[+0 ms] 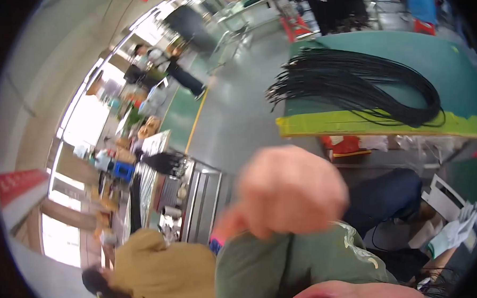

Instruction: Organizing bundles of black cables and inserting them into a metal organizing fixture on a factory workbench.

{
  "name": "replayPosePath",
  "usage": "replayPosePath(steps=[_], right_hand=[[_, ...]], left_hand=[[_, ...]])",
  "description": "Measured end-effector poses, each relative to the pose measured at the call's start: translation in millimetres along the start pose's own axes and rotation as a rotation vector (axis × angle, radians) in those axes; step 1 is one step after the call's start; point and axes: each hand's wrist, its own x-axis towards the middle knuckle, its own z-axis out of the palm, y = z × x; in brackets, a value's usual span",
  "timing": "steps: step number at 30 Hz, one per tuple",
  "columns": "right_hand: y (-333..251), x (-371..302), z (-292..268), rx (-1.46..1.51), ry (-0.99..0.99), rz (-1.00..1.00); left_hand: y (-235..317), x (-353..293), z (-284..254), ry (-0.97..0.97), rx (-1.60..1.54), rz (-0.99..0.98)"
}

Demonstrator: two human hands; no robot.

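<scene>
My left hand [291,192], blurred by motion, is raised in front of me with its fingers curled into a fist; anything inside it is hidden. Green cloth [254,268] lies just below it. My right hand [356,293] shows only in part at the lower edge, over the green cloth, and its fingers are out of sight. Beyond the left hand, a thick bundle of black cables [363,85] lies looped on a green table [404,43], apart from both hands. The metallic cable ends gather at the table's left edge.
A gloved hand [455,235] rests by white pieces at right, beside dark blue trousers [387,196]. A person in brown [166,269] sits at lower left, near a metal-framed cart [203,198]. Another person [174,72] walks in the aisle [236,96]. A red bin [345,144] stands under the table.
</scene>
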Motion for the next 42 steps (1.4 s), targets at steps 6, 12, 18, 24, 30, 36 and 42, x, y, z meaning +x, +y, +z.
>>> replayPosePath(steps=[6, 12, 18, 24, 30, 36, 42], right_hand=[[-3, 28, 26, 1.796, -0.772, 0.399], [-146, -10, 80, 0.482, 0.183, 0.527], [-112, 4, 82, 0.655, 0.112, 0.642], [-34, 24, 32, 0.773, -0.09, 0.634], [25, 27, -2, 0.884, -0.319, 0.647], [5, 14, 10, 0.899, -0.312, 0.616], [-14, 8, 16, 0.731, -0.187, 0.736]], left_hand=[[131, -19, 42, 0.035, 0.408, 0.071], [68, -31, 20, -0.196, 0.382, -0.163], [16, -25, 34, -0.209, 0.275, -0.107], [-8, -26, 31, -0.217, 0.124, -0.132], [-21, -20, 12, -0.232, -0.202, -0.311], [-32, -30, 7, -0.212, -0.293, -0.338], [-34, -22, -3, -0.096, -0.452, -0.4]])
